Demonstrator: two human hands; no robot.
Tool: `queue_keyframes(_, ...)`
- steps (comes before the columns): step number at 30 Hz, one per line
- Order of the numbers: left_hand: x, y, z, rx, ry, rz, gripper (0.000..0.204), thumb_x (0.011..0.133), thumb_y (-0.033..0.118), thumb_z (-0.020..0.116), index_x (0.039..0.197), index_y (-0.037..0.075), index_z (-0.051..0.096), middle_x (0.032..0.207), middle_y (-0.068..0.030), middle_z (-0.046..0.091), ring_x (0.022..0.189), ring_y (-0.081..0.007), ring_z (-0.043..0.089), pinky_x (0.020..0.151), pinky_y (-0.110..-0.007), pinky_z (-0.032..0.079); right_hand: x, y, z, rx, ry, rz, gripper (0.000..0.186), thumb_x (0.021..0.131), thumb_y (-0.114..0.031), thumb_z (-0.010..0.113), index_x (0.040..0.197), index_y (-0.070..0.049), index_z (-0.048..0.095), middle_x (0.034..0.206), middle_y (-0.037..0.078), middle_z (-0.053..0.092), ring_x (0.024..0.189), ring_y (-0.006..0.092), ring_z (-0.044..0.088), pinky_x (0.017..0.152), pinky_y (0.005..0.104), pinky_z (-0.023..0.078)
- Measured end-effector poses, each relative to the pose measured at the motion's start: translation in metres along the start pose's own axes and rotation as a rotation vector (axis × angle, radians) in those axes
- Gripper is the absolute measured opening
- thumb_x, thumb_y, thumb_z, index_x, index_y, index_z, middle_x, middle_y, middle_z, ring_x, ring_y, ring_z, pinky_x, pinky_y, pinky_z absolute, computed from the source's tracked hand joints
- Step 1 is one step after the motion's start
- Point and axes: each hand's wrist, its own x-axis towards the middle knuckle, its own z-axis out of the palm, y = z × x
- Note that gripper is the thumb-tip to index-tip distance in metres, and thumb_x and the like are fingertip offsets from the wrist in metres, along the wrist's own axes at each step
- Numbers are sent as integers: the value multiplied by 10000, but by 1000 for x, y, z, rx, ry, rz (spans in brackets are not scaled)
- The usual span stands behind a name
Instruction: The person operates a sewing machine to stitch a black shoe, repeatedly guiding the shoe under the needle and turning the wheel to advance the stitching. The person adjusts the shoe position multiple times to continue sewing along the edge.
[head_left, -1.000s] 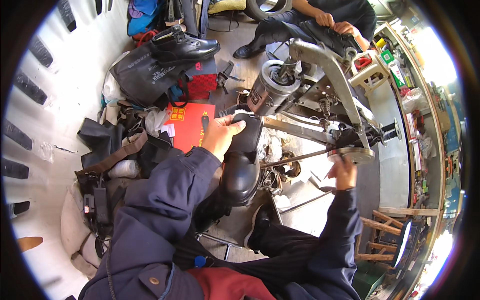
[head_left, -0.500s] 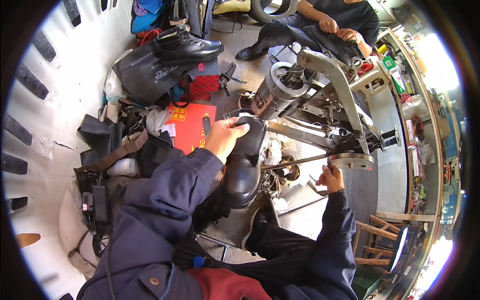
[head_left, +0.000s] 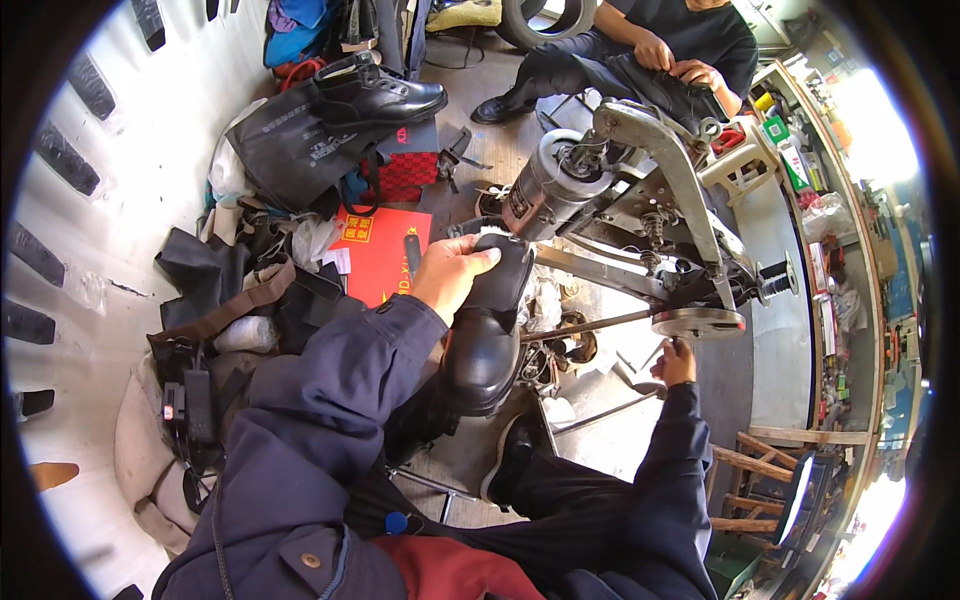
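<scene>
My left hand (head_left: 452, 275) is closed on the upper part of a black leather boot (head_left: 484, 362), thumb on top. Its rounded toe points toward me, and pale lining shows at the upper edge. That upper edge lies under the head of a metal shoe-stitching machine (head_left: 560, 190), where the needle area is hidden. At the right, the machine's round handwheel (head_left: 698, 322) sits at the end of its frame. Just below the wheel's rim, my right hand (head_left: 675, 364) is closed on the wheel's handle, which the fingers mostly cover.
Another black shoe (head_left: 375, 92) lies on a dark bag (head_left: 300, 140) at the far left. Nearer are a red box (head_left: 380, 245) and leather scraps (head_left: 200, 275). Across from me sits a person (head_left: 680, 50) handling something dark. Crowded shelves (head_left: 835, 250) and a wooden stool (head_left: 755, 490) stand right.
My right hand has shifted slightly right and toward me, with the handwheel's handle. My left hand and the boot have hardly moved.
</scene>
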Motion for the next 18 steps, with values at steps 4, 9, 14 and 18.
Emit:
queue_keyframes(4, 1, -2, -2, 7, 4, 8, 196, 891, 29, 610, 1070, -32, 661, 964, -81, 698, 815, -145, 666, 774, -284, 532, -44, -47, 27, 90, -256, -190, 217, 954, -222, 578, 976, -6, 564, 627, 74, 611, 481, 148, 591, 454, 253, 476)
queue_keyframes(9, 3, 0, -3, 3, -31, 10, 207, 889, 19, 609, 1082, -44, 653, 973, -85, 698, 818, -144, 665, 778, -282, 533, -50, -90, -37, 81, 190, -543, 167, 949, -175, 586, 879, -25, 567, 632, 21, 538, 490, 82, 510, 448, 222, 435)
queue_keyframes(14, 4, 1, -3, 7, -54, 7, 210, 882, 33, 632, 1081, -26, 662, 974, -80, 699, 826, -145, 668, 777, -275, 534, 4, -32, -65, 24, 422, -485, 142, 948, -138, 597, 849, -50, 546, 628, 14, 510, 443, 91, 459, 401, 245, 387)
queue_keyframes(18, 5, 1, -3, -7, -67, -6, 213, 877, 47, 648, 1080, -15, 667, 975, -79, 699, 826, -144, 666, 771, -271, 533, 18, 9, -28, 179, 217, -126, 69, 968, -136, 538, 950, -70, 527, 591, 11, 454, 405, 131, 463, 339, 293, 369)
